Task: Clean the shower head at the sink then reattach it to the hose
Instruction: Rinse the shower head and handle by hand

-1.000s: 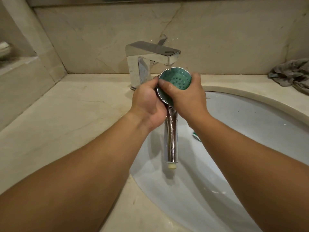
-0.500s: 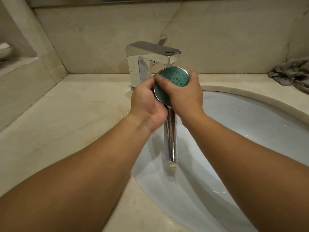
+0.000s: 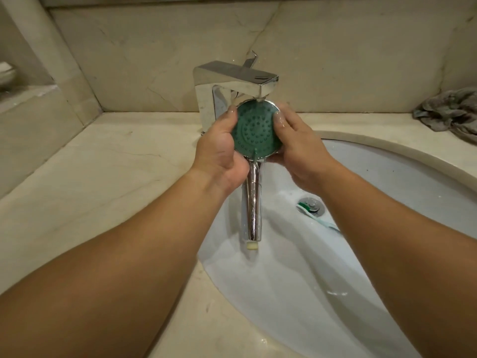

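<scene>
- The beige marble bench [image 3: 108, 182] and the white oval sink basin [image 3: 387, 228] sunk into it are unchanged over the last second; the basin is wet, with a chrome drain plug [image 3: 311, 205] and what looks like a green-headed toothbrush [image 3: 317, 218] lying beside it.
- The square chrome tap [image 3: 232, 81] is now running: a thin stream drops from its spout onto the top edge of the shower head, which was not clearly so a second ago.
- The chrome hand shower head with a round green nozzle face [image 3: 254, 130] has turned, so that the whole green face now looks up at the camera; earlier, fingers covered much of it. It hangs over the basin just under the spout, handle pointing down toward the person, its pale threaded end free.
- The left hand [image 3: 219, 153] wraps the left rim and neck; the right hand [image 3: 296, 148] has shifted off the face to the right rim, thumb pressing on the green nozzles.
- A crumpled grey cloth [image 3: 449, 112] lies at the far right of the bench.
- My reading: rubbing has given way to rinsing, so cleaning is well advanced; no hose is in view, so reattachment is not yet begun.
</scene>
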Action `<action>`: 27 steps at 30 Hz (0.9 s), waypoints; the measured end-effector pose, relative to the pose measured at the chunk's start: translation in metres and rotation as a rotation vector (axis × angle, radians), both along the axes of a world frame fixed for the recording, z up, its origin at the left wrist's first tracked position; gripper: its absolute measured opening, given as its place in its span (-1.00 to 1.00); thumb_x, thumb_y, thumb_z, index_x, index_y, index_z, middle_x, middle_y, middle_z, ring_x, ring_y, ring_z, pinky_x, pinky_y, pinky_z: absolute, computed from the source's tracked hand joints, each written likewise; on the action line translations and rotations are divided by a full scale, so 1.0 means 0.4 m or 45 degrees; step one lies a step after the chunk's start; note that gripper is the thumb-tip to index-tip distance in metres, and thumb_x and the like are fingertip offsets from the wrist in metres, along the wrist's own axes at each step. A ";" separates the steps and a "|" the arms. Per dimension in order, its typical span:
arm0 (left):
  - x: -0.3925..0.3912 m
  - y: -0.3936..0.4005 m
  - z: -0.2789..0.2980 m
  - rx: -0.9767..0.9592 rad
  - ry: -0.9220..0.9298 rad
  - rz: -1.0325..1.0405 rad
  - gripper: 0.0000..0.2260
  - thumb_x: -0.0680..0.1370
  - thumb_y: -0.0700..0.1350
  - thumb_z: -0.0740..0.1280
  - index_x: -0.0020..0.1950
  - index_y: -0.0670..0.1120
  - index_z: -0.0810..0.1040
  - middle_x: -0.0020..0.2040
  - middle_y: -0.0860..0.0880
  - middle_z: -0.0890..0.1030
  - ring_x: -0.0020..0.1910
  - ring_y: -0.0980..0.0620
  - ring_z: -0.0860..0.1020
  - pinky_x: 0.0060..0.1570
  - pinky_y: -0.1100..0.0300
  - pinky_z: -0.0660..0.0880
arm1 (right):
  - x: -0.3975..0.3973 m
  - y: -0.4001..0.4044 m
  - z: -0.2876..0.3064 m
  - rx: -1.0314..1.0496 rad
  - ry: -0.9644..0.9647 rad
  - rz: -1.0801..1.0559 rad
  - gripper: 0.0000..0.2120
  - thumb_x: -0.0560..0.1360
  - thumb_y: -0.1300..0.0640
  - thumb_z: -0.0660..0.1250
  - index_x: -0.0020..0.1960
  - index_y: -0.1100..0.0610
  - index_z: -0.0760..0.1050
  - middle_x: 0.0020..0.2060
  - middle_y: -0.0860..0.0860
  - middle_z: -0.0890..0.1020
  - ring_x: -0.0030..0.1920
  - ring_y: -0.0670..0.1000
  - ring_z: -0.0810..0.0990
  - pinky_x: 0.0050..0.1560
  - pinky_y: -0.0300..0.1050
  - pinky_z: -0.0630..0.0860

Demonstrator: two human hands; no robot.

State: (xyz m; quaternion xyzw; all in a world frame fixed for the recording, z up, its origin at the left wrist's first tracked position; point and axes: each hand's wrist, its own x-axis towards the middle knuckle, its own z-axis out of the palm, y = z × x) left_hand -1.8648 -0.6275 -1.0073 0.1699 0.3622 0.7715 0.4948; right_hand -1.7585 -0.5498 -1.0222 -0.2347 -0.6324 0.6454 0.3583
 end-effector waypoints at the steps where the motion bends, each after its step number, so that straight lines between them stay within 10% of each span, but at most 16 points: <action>1: -0.002 0.002 -0.001 -0.007 -0.003 0.003 -0.61 0.75 -0.01 0.12 0.44 -0.22 0.51 0.34 -0.29 0.62 0.25 -0.25 0.64 0.16 -0.19 0.64 | 0.016 0.010 -0.004 -0.016 0.013 0.089 -0.66 0.69 0.10 0.13 0.46 0.02 0.35 0.28 0.12 0.57 0.24 0.17 0.60 0.13 0.21 0.61; 8: -0.008 0.010 -0.006 -0.032 -0.025 0.051 -0.57 0.76 0.04 0.12 0.46 -0.22 0.49 0.34 -0.27 0.62 0.27 -0.24 0.64 0.07 -0.09 0.69 | 0.024 0.010 -0.034 0.138 -0.138 0.133 -0.18 0.46 0.33 0.42 0.57 -0.09 0.14 0.29 0.12 0.53 0.25 0.07 0.59 0.22 0.10 0.58; 14: -0.014 0.011 -0.008 -0.034 -0.001 0.053 -0.58 0.76 0.05 0.13 0.46 -0.20 0.50 0.34 -0.25 0.63 0.28 -0.24 0.63 0.05 -0.08 0.69 | 0.034 0.014 -0.016 0.182 -0.155 0.211 -0.23 0.51 0.42 0.35 0.56 -0.08 0.15 0.26 0.10 0.54 0.17 0.02 0.64 0.08 -0.11 0.61; 19: -0.006 0.001 0.004 -0.032 0.070 -0.014 -0.59 0.76 0.01 0.11 0.47 -0.22 0.48 0.33 -0.27 0.63 0.24 -0.24 0.65 0.09 -0.15 0.68 | 0.021 0.011 -0.007 -0.087 0.037 0.103 -0.65 0.67 0.16 0.18 0.43 -0.05 0.37 0.19 0.13 0.62 0.18 0.14 0.65 0.16 0.15 0.61; 27: -0.018 -0.016 -0.010 -0.204 0.461 0.100 -0.68 0.72 -0.01 0.25 0.39 -0.15 0.54 0.27 -0.16 0.68 0.26 -0.17 0.65 0.30 -0.13 0.59 | 0.013 -0.004 -0.002 -0.188 0.143 0.018 -0.65 0.69 0.22 0.10 0.43 0.01 0.38 0.26 0.14 0.56 0.22 0.16 0.60 0.15 0.20 0.61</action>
